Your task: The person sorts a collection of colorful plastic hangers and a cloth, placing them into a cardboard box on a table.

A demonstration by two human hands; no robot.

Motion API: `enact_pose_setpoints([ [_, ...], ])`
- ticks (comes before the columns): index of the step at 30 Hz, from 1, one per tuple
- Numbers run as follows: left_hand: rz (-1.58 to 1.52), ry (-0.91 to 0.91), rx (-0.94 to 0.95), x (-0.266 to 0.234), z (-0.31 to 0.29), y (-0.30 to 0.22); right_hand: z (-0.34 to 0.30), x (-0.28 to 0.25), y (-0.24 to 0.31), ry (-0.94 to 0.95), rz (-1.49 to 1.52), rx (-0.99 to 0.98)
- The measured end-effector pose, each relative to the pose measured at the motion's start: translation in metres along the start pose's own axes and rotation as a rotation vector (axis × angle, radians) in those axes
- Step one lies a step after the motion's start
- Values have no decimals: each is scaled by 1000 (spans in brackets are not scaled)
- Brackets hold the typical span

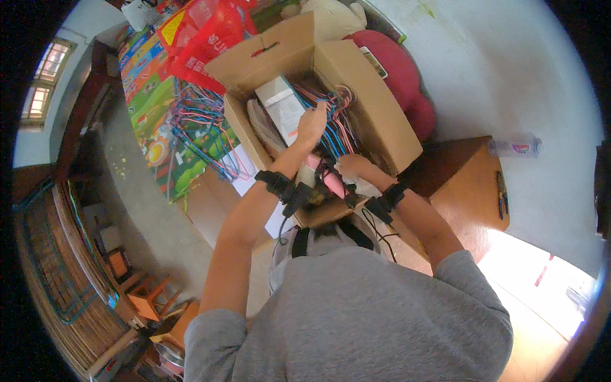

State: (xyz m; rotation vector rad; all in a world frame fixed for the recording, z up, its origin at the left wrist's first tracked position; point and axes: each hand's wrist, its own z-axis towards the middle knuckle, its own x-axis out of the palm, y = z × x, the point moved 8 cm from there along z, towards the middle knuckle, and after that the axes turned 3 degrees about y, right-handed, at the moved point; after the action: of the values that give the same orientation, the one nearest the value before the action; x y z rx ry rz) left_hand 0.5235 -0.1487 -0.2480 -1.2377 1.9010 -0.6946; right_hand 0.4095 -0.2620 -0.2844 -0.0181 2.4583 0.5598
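An open cardboard box [401, 137] stands before me, and both my hands are inside it. Blue and pink clothes hangers [332, 137] lie in a bundle along its right half. My left hand [312, 124] is closed on the bundle near its middle. Lower down, my right hand [355, 167] is closed at the near end of the same hangers; its fingertips are partly hidden. Left of the hangers lies a white carton [280, 105]. A pink object [333, 184] with dark cords sits between my wrists, its kind unclear.
More hangers [200, 114] lie on the colourful tablecloth [149, 108] to the left, below a red plastic bag [203, 54]. A maroon cushion-like thing [410, 102] is behind the box. On the right are a clear plastic bottle [515, 146] and dark-handled pliers or scissors [501, 194].
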Motion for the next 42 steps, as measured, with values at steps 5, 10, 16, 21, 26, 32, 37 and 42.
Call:
enact_pose_setpoints([
  [5,-12,-107,-34,-1,33,9,14,3,-11,-44,88,51],
  [10,184,-296,-271,0,44,20,32,14,-21,-109,171,200],
  [16,17,-175,-313,15,52,41,46,32,-27,-177,171,233],
  [21,585,115,72,24,64,30,51,35,-37,-204,208,187],
  [26,780,-105,681,8,9,-25,42,33,-2,-214,-250,-367],
  [32,999,393,568,9,5,14,8,-16,-32,-311,291,-95],
  [37,878,371,528,5,-6,27,-64,-101,-12,-566,320,-236],
  [42,488,120,572,-57,-55,-6,-94,-138,31,-512,788,-110],
])
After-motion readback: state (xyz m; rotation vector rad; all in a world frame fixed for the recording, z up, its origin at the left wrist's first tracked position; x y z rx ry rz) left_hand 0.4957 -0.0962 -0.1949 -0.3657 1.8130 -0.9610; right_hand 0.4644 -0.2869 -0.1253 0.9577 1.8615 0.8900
